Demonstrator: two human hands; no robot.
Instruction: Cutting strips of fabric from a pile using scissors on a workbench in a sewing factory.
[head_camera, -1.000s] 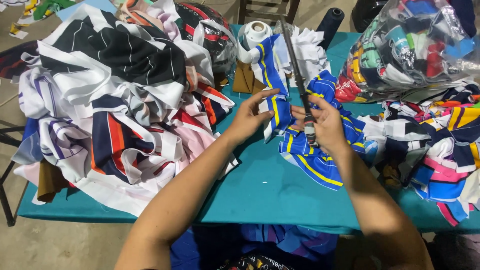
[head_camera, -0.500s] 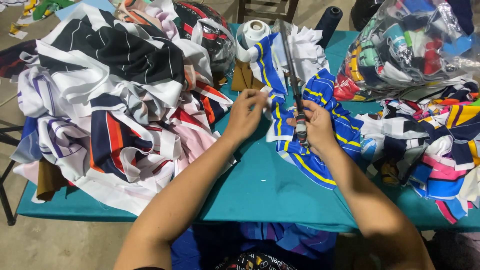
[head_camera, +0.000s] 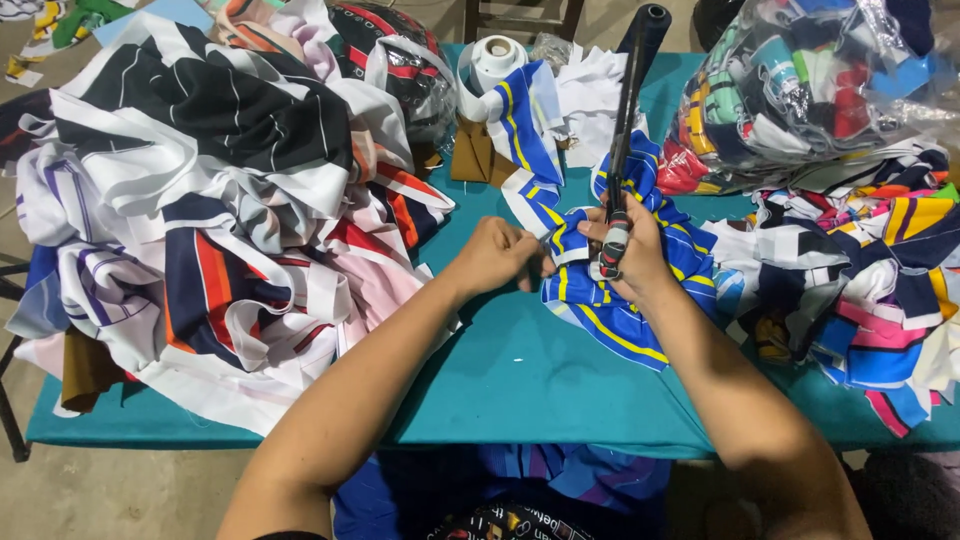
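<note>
Clear bag (head_camera: 800, 90) of coloured scraps behind right hand (head_camera: 630, 250)

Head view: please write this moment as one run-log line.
right hand: grips scissors | left hand: pinches blue-yellow striped fabric | surface: teal table

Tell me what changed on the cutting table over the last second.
The left hand closed from an open spread into a pinch on the blue striped fabric and drew nearer the right hand. The scissors stayed upright in the right hand; the fabric piles kept their places.
</note>
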